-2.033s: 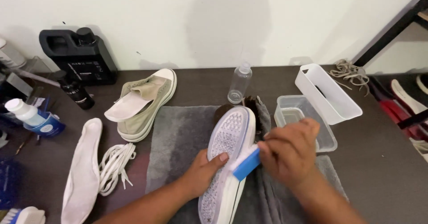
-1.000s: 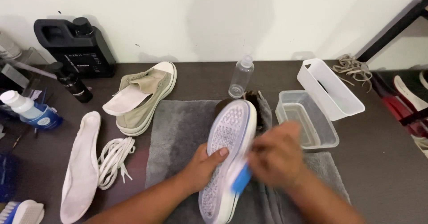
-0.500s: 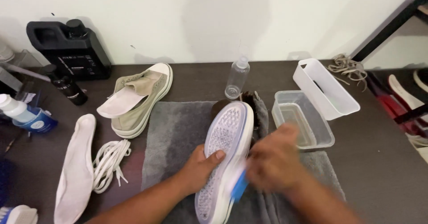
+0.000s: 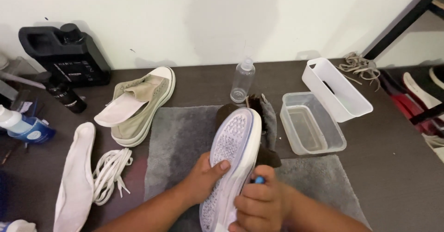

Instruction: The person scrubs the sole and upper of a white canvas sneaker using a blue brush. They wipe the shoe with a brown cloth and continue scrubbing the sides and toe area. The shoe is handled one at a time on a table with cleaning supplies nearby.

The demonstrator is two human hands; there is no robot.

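Observation:
A white-soled sneaker (image 4: 233, 149) lies sole-up on a grey towel (image 4: 180, 144). My left hand (image 4: 206, 174) grips its left edge, thumb across the sole. My right hand (image 4: 261, 202) is closed around a blue brush (image 4: 259, 180) and presses it against the sole's right rim near the heel; only a blue tip of the brush shows above my fingers.
A second olive sneaker (image 4: 138, 105) with its insole, white laces (image 4: 111, 172) and a loose white insole (image 4: 74, 176) lie left. A clear spray bottle (image 4: 242, 82), clear tub of water (image 4: 311, 128) and white bin (image 4: 335, 88) stand behind. A black jug (image 4: 64, 56) is at the far left.
My right hand with the blue brush has moved down along the sole's right edge toward the heel. The left hand keeps its hold on the shoe.

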